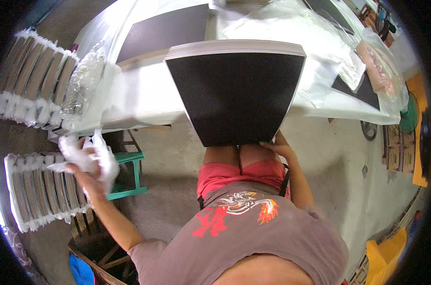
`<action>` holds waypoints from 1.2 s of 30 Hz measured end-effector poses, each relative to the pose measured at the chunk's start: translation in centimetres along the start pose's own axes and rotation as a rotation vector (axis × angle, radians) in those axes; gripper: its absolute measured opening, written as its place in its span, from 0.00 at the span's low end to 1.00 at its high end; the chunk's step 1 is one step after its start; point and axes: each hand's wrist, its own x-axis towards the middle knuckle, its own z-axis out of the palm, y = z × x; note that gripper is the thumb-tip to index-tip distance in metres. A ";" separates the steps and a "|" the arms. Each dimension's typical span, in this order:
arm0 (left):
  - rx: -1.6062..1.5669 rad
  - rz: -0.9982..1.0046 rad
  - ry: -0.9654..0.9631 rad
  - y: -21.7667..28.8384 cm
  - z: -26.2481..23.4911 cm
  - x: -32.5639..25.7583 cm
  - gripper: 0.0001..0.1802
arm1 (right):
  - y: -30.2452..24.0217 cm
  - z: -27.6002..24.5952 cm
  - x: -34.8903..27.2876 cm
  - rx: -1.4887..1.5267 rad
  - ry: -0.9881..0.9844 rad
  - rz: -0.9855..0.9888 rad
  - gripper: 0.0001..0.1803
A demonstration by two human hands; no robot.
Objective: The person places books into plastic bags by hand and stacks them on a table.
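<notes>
My left hand is out to the left, its fingers closed around a crumpled white plastic sheet. Motion smears that sheet a little. In front of my thighs is a thick black slab with pale layered edges along its top and sides. It looks like a stack of boards, tilted at the edge of the white table. With its fingers at the lower right corner, my right hand grips the slab; part of those fingers is hidden behind it.
A flat dark panel lies on the table's far left. Clear plastic wrap covers the far right. Wrapped bundles of boards stand at left, with another bundle below. A green stool and cardboard boxes are nearby.
</notes>
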 end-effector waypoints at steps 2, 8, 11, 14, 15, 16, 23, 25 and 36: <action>-0.195 -0.122 -0.479 -2.6 3.4 -3.0 0.45 | 0.6 -1.2 -2.0 -0.124 0.044 0.096 0.46; -0.369 -0.396 -0.936 -5.9 14.4 -12.0 0.46 | -11.8 -12.1 -6.8 -0.178 -0.233 0.007 0.36; -0.404 -0.323 -1.019 -6.3 16.8 -13.3 0.46 | -19.0 -11.8 -6.9 0.155 -0.054 -0.304 0.33; -0.477 -0.403 -1.156 -7.6 17.8 -13.9 0.37 | -23.5 -7.7 -5.3 0.379 0.204 -0.449 0.32; -0.370 -0.294 -1.118 -7.7 18.0 -14.1 0.35 | -24.7 -6.8 -4.8 0.403 0.235 -0.486 0.32; -0.262 -0.183 -1.079 -7.7 18.2 -14.5 0.34 | -25.5 -6.3 -4.4 0.362 0.258 -0.503 0.29; -0.443 -0.316 -1.174 -7.2 18.3 -14.2 0.29 | -25.4 -4.8 -2.9 0.621 0.182 -0.423 0.08; -0.854 -0.797 -1.214 -6.8 18.1 -13.6 0.29 | -25.2 -5.5 -3.2 0.707 0.097 -0.381 0.08; -0.514 -0.403 -0.893 -4.0 20.1 -14.3 0.24 | -25.2 -7.3 -2.3 0.751 0.309 -0.414 0.13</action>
